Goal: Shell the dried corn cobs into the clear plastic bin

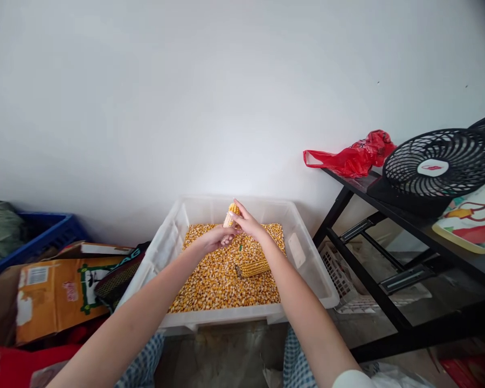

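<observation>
Left hand and right hand seemingly grip a corn cob above kernels.

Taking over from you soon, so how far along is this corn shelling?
Done: loose kernels already fill much of the white plastic tub. In hand: the left hand and right hand hold a partly bare corn cob. Left: that cob's remaining kernels, plus a second cob lying on the pile, still covered.

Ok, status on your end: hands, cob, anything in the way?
Left hand and right hand on a corn cob, above loose kernels in a plastic tub. Second cob lying on the kernels. Nothing between hands and cob.
</observation>
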Tool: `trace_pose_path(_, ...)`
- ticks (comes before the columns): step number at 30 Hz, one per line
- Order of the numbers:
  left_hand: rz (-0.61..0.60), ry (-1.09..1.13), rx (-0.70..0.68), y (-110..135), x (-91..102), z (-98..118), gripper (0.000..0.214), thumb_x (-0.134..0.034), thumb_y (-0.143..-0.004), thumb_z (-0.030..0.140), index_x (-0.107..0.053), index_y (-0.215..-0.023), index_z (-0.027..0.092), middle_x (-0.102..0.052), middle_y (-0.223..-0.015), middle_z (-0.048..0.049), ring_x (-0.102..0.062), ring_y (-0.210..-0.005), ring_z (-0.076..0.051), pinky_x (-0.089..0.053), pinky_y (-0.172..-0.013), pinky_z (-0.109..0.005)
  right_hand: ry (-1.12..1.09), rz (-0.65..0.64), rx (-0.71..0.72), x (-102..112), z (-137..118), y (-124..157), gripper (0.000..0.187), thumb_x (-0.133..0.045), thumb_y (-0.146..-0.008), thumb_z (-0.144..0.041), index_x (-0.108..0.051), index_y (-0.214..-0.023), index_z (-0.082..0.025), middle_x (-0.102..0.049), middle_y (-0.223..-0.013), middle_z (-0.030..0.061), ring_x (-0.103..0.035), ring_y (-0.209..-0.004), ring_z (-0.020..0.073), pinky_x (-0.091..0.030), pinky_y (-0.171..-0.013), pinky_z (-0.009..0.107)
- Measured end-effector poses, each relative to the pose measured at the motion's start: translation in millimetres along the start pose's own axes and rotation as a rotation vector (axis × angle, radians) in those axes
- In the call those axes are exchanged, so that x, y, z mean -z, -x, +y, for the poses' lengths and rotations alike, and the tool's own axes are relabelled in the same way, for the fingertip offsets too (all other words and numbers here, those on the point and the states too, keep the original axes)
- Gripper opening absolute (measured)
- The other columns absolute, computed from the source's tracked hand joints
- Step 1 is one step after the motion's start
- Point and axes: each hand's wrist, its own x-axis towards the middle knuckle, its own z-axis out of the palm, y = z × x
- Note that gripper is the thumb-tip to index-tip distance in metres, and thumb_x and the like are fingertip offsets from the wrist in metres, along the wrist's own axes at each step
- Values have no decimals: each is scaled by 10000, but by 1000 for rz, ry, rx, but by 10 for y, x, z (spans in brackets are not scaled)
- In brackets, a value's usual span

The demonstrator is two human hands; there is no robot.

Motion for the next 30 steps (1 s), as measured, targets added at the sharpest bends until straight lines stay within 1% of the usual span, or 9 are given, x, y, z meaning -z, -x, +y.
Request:
trace_pose_path(5,86,-30,-63,-21,-2,-14,255,-661,-578,206,-460,-729,166,-411,-476,79,-334,-384,-28,-218,-387,-163,-143,-44,-68,-46,-17,44,711,-726,-621,-268,-451,-1276,-279,-661,-936,17,-622,-777,145,-520,-685,278)
trace_pose_path(12,-25,-78,-44,83,58,87,255,-680,-628,277,-462,-685,156,-383,-437,79,-279,-356,-23,-204,-371,-179,-272,-81,-52,30,-137,49,523,-635,-704,-232,-518,-1212,-271,-672,-937,-15,-617,-771,110,-514,-680,229)
trace_pose_path(17,-26,-157,-67,36,80,33,311,-683,-604,280,-534,-833,133,-563,-621,4,-523,-514,-93,-383,-466,-200,-199,54,19,-70,-34,19,606,-687,-656,-268,-494,-1230,-272,-661,-934,1,-619,-775,128,-512,-686,248)
trace_pose_path(20,134,-272,-221,-22,94,1,402,-689,-579,270,-543,-923,121,-612,-765,-29,-574,-646,-130,-443,-572,-233,-131,118,62,-136,21,3,644,-747,-574,-247,-532,-1180,-269,-655,-945,3,-615,-795,131,-505,-697,244)
trace_pose_path(22,294,-332,-321,-36,96,-2,417,-679,-590,291,-541,-942,113,-614,-773,-31,-569,-666,-133,-438,-585,-227,-151,105,41,-144,5,-6,563,-736,-593,-290,-561,-1128,-265,-657,-928,2,-614,-778,128,-501,-672,235)
trace_pose_path(23,320,-340,-329,-33,91,1,408,-669,-602,305,-541,-937,110,-612,-760,-31,-567,-660,-135,-434,-579,-225,-185,101,19,-136,-16,-13,477,-709,-629,-333,-582,-1081,-254,-658,-920,4,-614,-772,126,-496,-650,226)
trace_pose_path(26,154,-314,-248,4,40,8,348,-634,-643,332,-545,-900,117,-595,-712,-28,-551,-591,-124,-423,-542,-223,-360,190,-70,-76,-88,-41,295,-567,-740,-467,-618,-835,-192,-662,-833,16,-614,-727,118,-474,-581,201)
trace_pose_path(28,49,-352,-217,25,-24,2,299,-620,-657,336,-549,-862,130,-577,-674,-16,-523,-535,-110,-408,-513,-218,-496,266,-140,-30,-116,-59,374,-482,-776,-526,-579,-705,-173,-654,-720,27,-612,-657,124,-468,-553,213)
trace_pose_path(30,91,-507,-232,28,-105,-16,259,-622,-660,345,-556,-808,144,-564,-629,-8,-504,-504,-112,-382,-493,-215,-588,300,-207,-1,-120,-70,451,-395,-801,-566,-545,-641,-172,-619,-589,29,-592,-550,136,-466,-518,243)
